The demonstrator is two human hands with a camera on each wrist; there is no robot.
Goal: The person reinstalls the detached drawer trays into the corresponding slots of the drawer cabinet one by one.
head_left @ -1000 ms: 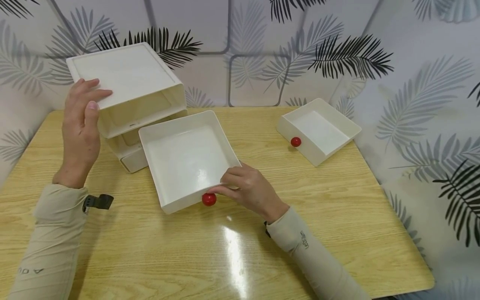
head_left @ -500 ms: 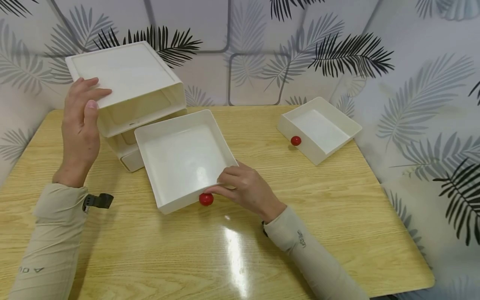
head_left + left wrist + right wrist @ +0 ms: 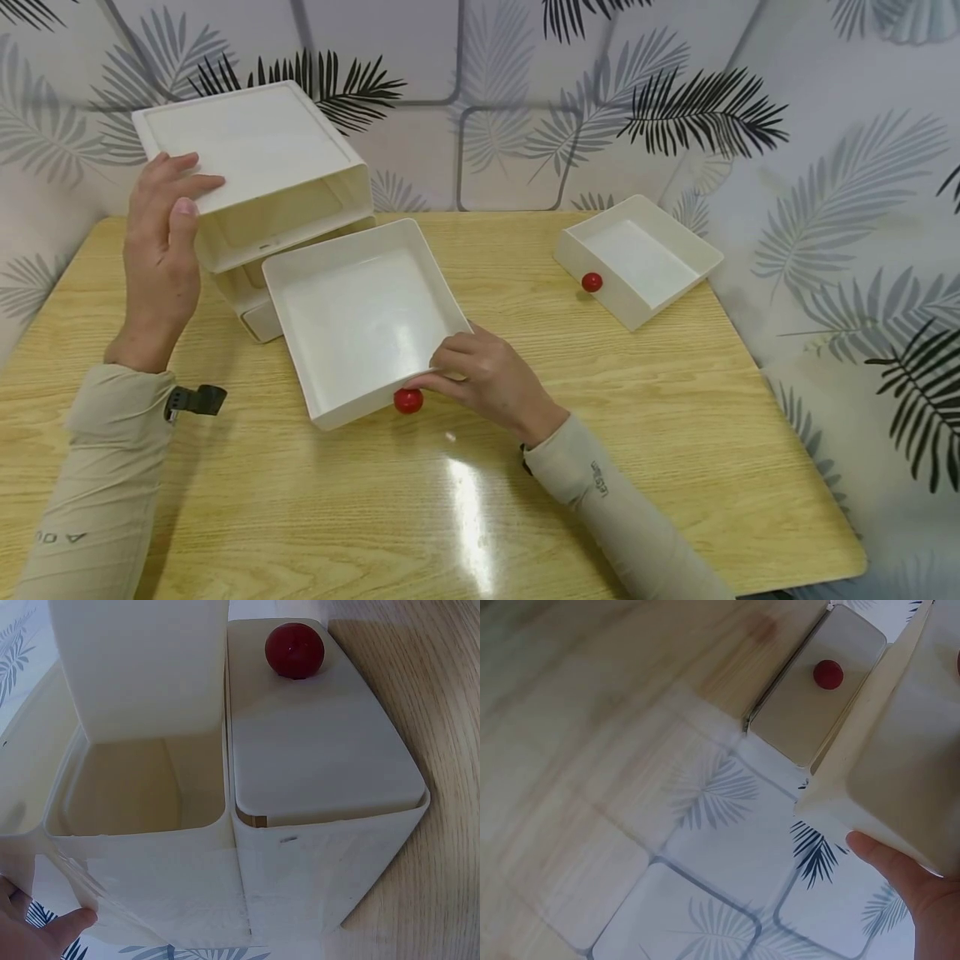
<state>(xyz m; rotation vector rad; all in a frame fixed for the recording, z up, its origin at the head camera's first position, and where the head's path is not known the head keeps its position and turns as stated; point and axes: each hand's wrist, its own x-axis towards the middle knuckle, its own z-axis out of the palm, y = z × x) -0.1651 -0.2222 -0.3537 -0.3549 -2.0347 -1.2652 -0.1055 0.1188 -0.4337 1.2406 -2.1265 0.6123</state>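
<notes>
A white drawer unit [image 3: 247, 133] stands at the back left, its top compartment bare inside. My left hand [image 3: 161, 242] rests on the unit's top left corner, fingers lying on the top and thumb at the front edge. With my right hand [image 3: 487, 375] I pinch the front right corner of a white drawer [image 3: 360, 325], beside its red knob [image 3: 408, 401]. This drawer is tilted and has nothing inside. Its back end reaches into the middle opening, as the left wrist view shows. Below that sits a closed bottom drawer [image 3: 322, 750] with a red knob [image 3: 295, 651].
Another white drawer [image 3: 637, 262] with a red knob [image 3: 592, 282] lies at the back right of the wooden table [image 3: 675, 467]. A leaf-patterned wall covering [image 3: 517, 75] runs behind the table and along its right side.
My right hand has shifted slightly left, carrying the drawer further across the front of the unit. The left hand and the drawer at the back right have stayed put.
</notes>
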